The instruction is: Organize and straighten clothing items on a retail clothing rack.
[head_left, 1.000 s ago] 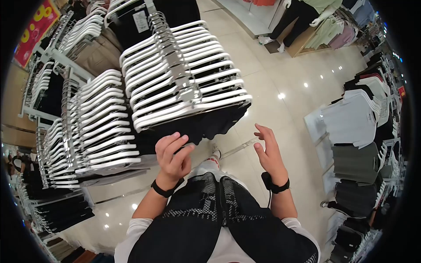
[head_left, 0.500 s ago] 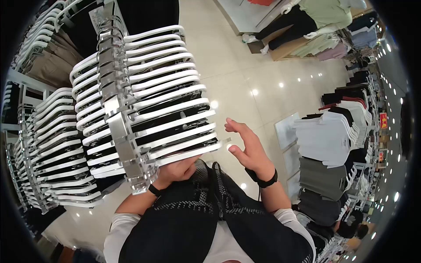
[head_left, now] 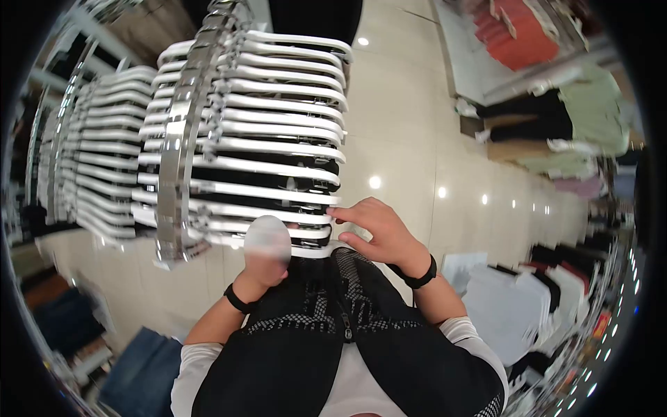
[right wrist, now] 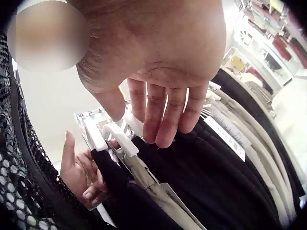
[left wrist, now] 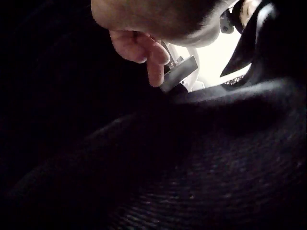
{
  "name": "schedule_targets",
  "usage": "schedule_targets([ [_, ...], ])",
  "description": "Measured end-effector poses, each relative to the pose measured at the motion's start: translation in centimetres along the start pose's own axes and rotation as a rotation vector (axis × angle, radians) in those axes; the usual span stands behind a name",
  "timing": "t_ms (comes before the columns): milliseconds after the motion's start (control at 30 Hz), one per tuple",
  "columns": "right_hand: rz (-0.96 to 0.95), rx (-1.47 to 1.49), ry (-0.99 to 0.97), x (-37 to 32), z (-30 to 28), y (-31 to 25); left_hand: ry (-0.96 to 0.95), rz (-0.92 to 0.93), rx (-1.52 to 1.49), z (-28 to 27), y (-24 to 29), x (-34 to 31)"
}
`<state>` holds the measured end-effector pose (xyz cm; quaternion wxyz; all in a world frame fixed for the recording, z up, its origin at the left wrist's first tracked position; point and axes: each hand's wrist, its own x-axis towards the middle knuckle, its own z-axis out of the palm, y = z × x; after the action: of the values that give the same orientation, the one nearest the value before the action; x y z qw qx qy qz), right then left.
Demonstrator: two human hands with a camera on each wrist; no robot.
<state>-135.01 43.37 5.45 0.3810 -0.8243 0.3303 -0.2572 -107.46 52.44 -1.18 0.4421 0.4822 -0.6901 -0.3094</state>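
White hangers (head_left: 278,132) with dark garments hang along a metal rail (head_left: 177,146). The right hand (head_left: 379,229) reaches to the right ends of the front hangers, index fingertip at one of them; its fingers (right wrist: 163,110) extend over dark trousers (right wrist: 206,167) in the right wrist view. Below the front hanger is the left hand (head_left: 260,267), partly covered by a blur. The right wrist view shows the left palm (right wrist: 84,175) beside the front hangers, one digit raised and others loosely bent. Left fingers (left wrist: 144,52) bend near a metal clip (left wrist: 180,74); dark cloth fills much of that view.
Another row of hangers (head_left: 104,153) stands at the left. Folded jeans (head_left: 142,368) lie lower left. A dressed mannequin (head_left: 590,111) and red clothes (head_left: 517,35) are at upper right, with white shirts (head_left: 504,309) at lower right. Pale floor (head_left: 396,118) runs between.
The view has turned and the hanger row lies closer to the body. The right hand has come from free air to the hanger ends; the left hand has moved below the front hanger.
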Motion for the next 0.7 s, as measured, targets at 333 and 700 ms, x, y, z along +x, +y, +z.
schedule_targets([
  [333, -0.058, 0.162, -0.317, -3.5, -6.1, 5.7, 0.801, -0.578, -0.416, 8.2, 8.7, 0.9],
  [700, -0.170, 0.220, -0.400, 1.9, -6.3, 3.6, 0.855, -0.730, -0.585, 6.7, 9.7, 2.4],
])
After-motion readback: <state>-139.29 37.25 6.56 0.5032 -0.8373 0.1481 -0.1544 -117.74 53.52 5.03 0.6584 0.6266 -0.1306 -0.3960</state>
